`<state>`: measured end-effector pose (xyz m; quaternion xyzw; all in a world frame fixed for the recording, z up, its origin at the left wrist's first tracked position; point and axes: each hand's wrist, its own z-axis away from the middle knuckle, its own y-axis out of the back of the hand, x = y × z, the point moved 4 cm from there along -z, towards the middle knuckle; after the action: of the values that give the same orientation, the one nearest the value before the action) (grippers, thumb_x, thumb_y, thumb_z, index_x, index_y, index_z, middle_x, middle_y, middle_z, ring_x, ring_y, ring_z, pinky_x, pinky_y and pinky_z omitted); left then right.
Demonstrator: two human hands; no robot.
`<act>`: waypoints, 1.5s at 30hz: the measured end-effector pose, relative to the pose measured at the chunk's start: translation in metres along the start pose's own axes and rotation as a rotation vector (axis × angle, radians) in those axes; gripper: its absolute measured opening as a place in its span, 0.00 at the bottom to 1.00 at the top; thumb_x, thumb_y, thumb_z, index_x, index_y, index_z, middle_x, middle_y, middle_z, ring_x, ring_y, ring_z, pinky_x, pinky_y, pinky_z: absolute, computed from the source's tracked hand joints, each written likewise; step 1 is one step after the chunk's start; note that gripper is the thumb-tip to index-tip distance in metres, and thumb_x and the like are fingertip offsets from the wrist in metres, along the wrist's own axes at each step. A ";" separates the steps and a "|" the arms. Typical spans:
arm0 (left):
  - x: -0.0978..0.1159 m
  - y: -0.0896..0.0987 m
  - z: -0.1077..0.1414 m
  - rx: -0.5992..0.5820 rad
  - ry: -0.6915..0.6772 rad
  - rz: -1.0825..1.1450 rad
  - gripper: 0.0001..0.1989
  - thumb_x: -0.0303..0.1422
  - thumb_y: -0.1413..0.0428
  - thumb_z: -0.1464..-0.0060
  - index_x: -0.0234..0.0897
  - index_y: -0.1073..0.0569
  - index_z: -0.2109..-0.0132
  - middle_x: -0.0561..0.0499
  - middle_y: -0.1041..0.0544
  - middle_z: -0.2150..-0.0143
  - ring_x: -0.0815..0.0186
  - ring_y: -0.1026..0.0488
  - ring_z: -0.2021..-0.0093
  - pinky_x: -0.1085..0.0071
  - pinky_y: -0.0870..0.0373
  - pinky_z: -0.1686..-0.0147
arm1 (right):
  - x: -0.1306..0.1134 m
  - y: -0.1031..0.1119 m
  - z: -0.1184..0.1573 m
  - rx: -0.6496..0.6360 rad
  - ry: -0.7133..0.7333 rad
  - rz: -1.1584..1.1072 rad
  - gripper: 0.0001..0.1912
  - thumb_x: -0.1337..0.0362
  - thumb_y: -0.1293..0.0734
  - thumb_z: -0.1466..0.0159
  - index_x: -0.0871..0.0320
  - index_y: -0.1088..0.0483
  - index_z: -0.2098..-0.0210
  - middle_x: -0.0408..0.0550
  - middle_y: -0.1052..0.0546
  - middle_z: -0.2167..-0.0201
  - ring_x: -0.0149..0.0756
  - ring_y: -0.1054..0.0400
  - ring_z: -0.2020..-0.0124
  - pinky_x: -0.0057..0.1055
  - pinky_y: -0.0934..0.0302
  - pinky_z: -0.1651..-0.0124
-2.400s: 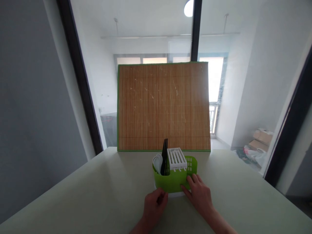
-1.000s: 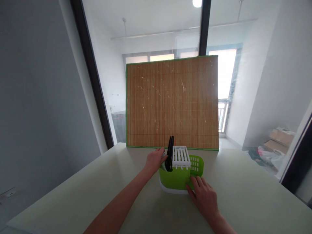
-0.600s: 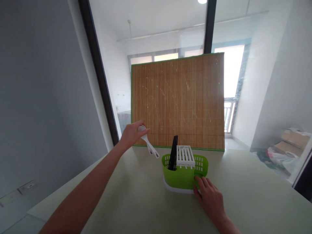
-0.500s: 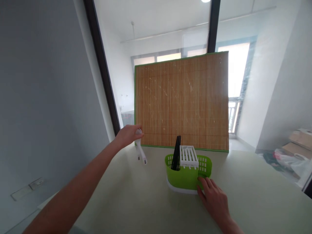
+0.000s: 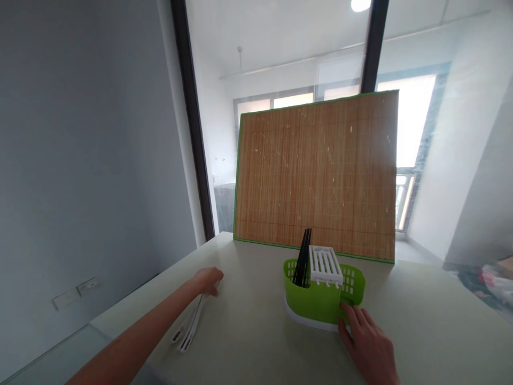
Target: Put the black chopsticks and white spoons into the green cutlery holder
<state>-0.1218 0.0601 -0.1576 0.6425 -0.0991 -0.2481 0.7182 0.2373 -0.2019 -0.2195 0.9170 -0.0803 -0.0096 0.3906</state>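
The left hand (image 5: 209, 281) is positioned low at the left side of the worktop (image 5: 248, 337), with its grip closed around the bowl ends of two white spoons (image 5: 194, 323). The spoon handles extend from the hand toward the person, lie close together, and carry dark markings near their tips; full contact with the worktop cannot be confirmed. The right hand (image 5: 367, 339) is located at the right end of the green holder (image 5: 312, 305), its grip narrow on the low front edge, thumb along the outer wall. The holder stands upright on a white base (image 5: 310, 321), well apart from the spoons. Black chopsticks (image 5: 302, 262) stand in its left compartment, tilted slightly to the right. A white slotted rack (image 5: 326, 266) with small front hooks sits over the middle section. Behind the holder, a green-edged bamboo mat (image 5: 316, 176) stands upright
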 end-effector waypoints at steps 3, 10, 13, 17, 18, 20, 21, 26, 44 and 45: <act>0.000 -0.011 0.002 0.009 -0.021 0.012 0.20 0.39 0.41 0.63 0.41 0.26 0.58 0.44 0.24 0.61 0.52 0.27 0.59 0.62 0.33 0.61 | 0.000 0.001 -0.001 -0.018 -0.005 0.009 0.14 0.61 0.47 0.33 0.57 0.37 0.53 0.49 0.29 0.63 0.38 0.33 0.65 0.31 0.40 0.69; 0.000 -0.029 0.014 0.063 -0.029 0.040 0.19 0.43 0.52 0.49 0.43 0.31 0.52 0.45 0.25 0.60 0.54 0.28 0.58 0.64 0.36 0.61 | -0.003 0.006 -0.002 0.010 0.005 0.023 0.14 0.61 0.47 0.33 0.57 0.37 0.54 0.50 0.28 0.63 0.39 0.33 0.64 0.31 0.40 0.70; -0.003 -0.033 0.016 0.075 -0.016 0.047 0.21 0.46 0.55 0.47 0.43 0.33 0.50 0.45 0.25 0.58 0.54 0.28 0.57 0.65 0.36 0.60 | -0.003 0.007 -0.002 0.008 0.003 0.011 0.13 0.62 0.47 0.33 0.57 0.37 0.53 0.50 0.28 0.63 0.39 0.33 0.64 0.31 0.40 0.69; -0.005 -0.038 0.016 0.104 0.025 0.074 0.25 0.49 0.58 0.46 0.42 0.36 0.46 0.43 0.26 0.54 0.54 0.29 0.55 0.64 0.37 0.60 | -0.004 0.006 -0.002 -0.010 0.004 0.015 0.13 0.62 0.46 0.33 0.58 0.38 0.51 0.50 0.28 0.62 0.39 0.33 0.62 0.31 0.40 0.68; -0.005 -0.039 0.016 0.109 0.032 0.084 0.26 0.50 0.58 0.46 0.42 0.36 0.45 0.43 0.26 0.53 0.53 0.29 0.55 0.64 0.37 0.60 | -0.004 0.006 -0.001 -0.014 0.004 0.016 0.14 0.62 0.46 0.33 0.58 0.39 0.51 0.50 0.28 0.62 0.39 0.33 0.62 0.31 0.40 0.68; -0.005 -0.040 0.014 0.103 0.041 0.094 0.28 0.52 0.59 0.46 0.41 0.37 0.44 0.43 0.26 0.53 0.53 0.29 0.55 0.63 0.37 0.60 | -0.003 0.005 -0.001 -0.018 -0.002 0.018 0.14 0.62 0.46 0.33 0.58 0.39 0.50 0.50 0.28 0.62 0.39 0.33 0.63 0.31 0.40 0.68; -0.005 -0.040 0.014 0.100 0.052 0.093 0.30 0.52 0.59 0.47 0.41 0.38 0.43 0.42 0.26 0.54 0.52 0.29 0.55 0.63 0.36 0.60 | -0.003 0.004 -0.001 -0.021 -0.005 0.019 0.14 0.62 0.45 0.33 0.58 0.40 0.49 0.50 0.28 0.61 0.39 0.33 0.63 0.31 0.40 0.68; 0.005 -0.009 0.007 0.285 0.148 0.062 0.32 0.53 0.59 0.46 0.38 0.39 0.42 0.38 0.29 0.51 0.50 0.30 0.56 0.60 0.35 0.62 | -0.004 0.005 -0.003 -0.039 -0.021 0.019 0.15 0.62 0.45 0.33 0.59 0.41 0.48 0.50 0.28 0.61 0.39 0.33 0.62 0.30 0.41 0.69; 0.236 0.135 -0.080 0.470 -0.342 1.156 0.20 0.39 0.48 0.48 0.29 0.31 0.53 0.44 0.24 0.65 0.65 0.27 0.67 0.72 0.33 0.67 | -0.012 0.006 -0.006 -0.032 0.014 0.019 0.17 0.67 0.41 0.37 0.61 0.40 0.48 0.51 0.29 0.62 0.41 0.36 0.61 0.34 0.40 0.64; 0.233 0.134 -0.080 0.489 -0.330 1.150 0.19 0.39 0.48 0.48 0.29 0.31 0.53 0.45 0.24 0.66 0.65 0.27 0.68 0.72 0.34 0.68 | -0.013 0.007 -0.007 -0.037 0.013 0.018 0.18 0.68 0.40 0.38 0.61 0.40 0.48 0.51 0.29 0.62 0.41 0.36 0.61 0.34 0.40 0.64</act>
<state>0.1454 0.0245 -0.0803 0.5855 -0.5904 0.1103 0.5445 0.2245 -0.1996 -0.2103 0.9089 -0.0858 -0.0015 0.4082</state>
